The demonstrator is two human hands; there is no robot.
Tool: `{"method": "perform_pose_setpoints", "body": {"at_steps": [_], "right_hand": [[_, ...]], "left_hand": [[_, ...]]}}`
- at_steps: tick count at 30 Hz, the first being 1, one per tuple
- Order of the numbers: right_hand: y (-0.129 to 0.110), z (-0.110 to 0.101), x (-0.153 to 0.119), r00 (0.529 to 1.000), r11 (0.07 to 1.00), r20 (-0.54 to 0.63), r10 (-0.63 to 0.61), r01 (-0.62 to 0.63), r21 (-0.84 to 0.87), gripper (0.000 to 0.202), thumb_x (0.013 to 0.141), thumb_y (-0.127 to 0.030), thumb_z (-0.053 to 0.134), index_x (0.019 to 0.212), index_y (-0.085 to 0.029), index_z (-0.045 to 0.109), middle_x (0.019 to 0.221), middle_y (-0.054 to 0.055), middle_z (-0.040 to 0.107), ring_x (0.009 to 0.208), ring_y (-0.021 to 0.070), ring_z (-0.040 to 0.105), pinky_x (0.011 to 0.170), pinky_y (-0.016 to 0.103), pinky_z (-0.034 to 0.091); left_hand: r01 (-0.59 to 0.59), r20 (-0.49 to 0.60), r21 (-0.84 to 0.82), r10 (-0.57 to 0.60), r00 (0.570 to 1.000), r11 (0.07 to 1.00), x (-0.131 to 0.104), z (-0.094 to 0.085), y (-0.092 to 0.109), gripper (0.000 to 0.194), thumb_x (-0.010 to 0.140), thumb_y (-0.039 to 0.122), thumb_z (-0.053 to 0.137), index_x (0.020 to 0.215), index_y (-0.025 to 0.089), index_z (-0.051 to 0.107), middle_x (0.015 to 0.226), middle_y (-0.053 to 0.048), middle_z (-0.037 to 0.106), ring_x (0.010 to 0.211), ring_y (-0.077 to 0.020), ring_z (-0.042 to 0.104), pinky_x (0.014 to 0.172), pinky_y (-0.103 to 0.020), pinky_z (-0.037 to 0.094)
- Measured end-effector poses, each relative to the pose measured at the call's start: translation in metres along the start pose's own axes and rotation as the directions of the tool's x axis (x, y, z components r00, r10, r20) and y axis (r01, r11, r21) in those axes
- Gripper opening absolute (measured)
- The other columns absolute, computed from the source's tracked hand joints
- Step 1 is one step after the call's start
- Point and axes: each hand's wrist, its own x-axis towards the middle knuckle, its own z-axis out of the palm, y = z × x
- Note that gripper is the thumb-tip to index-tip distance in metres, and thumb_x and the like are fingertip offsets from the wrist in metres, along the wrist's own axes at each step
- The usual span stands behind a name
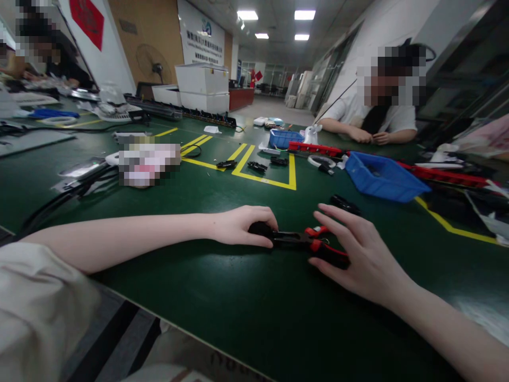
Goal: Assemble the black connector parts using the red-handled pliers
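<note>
My left hand point(248, 225) is closed around a small black part point(260, 229), mostly hidden by the thumb and fingers. The jaws of a pair of pliers point(292, 239) with red and black handles meet that part at my left fingertips. My right hand point(353, 249) is around the pliers' spread handles, its fingers stretched out and apart from the thumb. The lower handle runs behind the thumb side of that hand; whether the palm touches it I cannot tell. Just beyond my right fingers lies another black piece point(345, 204).
Several small black parts point(257, 167) lie by yellow tape lines on the green table point(191, 297). A blue bin point(385, 178) stands at right, with a smaller blue tray point(285, 139) farther back. Red strips point(314, 148) and cables lie behind. A person point(369, 122) sits across the table.
</note>
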Motion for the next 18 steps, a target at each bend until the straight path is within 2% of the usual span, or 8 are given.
{"method": "perform_pose_setpoints", "body": {"at_steps": [2,4,6,11,18], "right_hand": [[0.0038,0.006,0.0049,0.996,0.999,0.092,0.02,-0.025,0.049,0.066,0.093,-0.056,0.058,0.147,-0.019,0.044,0.144,0.019,0.054,0.129,0.0346,0.055,0.099,0.055,0.051],[0.0074,0.01,0.0083,0.979,0.99,0.192,0.07,-0.092,0.107,0.059,0.093,-0.058,0.056,0.138,-0.021,0.053,0.135,0.017,0.061,0.118,0.0328,0.062,0.092,0.052,0.055],[0.0088,0.0108,0.0096,0.971,0.98,0.219,0.101,-0.135,0.144,0.05,0.094,-0.058,0.053,0.126,-0.02,0.061,0.124,0.015,0.066,0.105,0.0299,0.066,0.086,0.048,0.056],[0.0053,0.0066,0.0072,0.987,0.984,0.146,0.064,-0.086,0.155,0.042,0.093,-0.057,0.056,0.11,-0.019,0.065,0.107,0.013,0.068,0.091,0.0266,0.066,0.076,0.043,0.055],[0.0003,0.0033,0.004,0.997,0.996,0.018,0.072,-0.073,0.049,0.032,0.091,-0.048,0.06,0.102,-0.018,0.064,0.099,0.011,0.068,0.083,0.0238,0.065,0.071,0.038,0.053]], "left_hand": [[0.007,0.0,0.01,-0.007,1.0,1.0,0.0003,0.0,0.0009,0.024,0.09,0.03,0.07,0.108,0.015,0.065,0.108,-0.008,0.065,0.099,-0.0198,0.062,0.088,-0.032,0.049],[0.005,0.004,0.017,-0.005,1.0,1.0,0.0004,-0.0002,0.0014,0.025,0.09,0.03,0.07,0.108,0.015,0.065,0.11,-0.008,0.065,0.099,-0.0199,0.062,0.089,-0.033,0.049],[0.0,0.008,0.022,-0.001,1.0,1.0,0.0002,-0.0004,0.0015,0.025,0.09,0.03,0.07,0.109,0.014,0.065,0.11,-0.009,0.065,0.099,-0.0197,0.061,0.088,-0.033,0.049],[-0.012,0.015,0.025,0.011,1.0,1.0,-0.0004,-0.0004,0.0014,0.024,0.09,0.03,0.07,0.108,0.015,0.064,0.113,-0.009,0.064,0.102,-0.0206,0.062,0.091,-0.035,0.049],[-0.05,0.018,0.036,0.049,0.999,0.998,-0.0005,0.0,0.0002,0.024,0.089,0.03,0.072,0.107,0.015,0.064,0.114,-0.01,0.064,0.105,-0.0218,0.061,0.093,-0.037,0.049]]}}
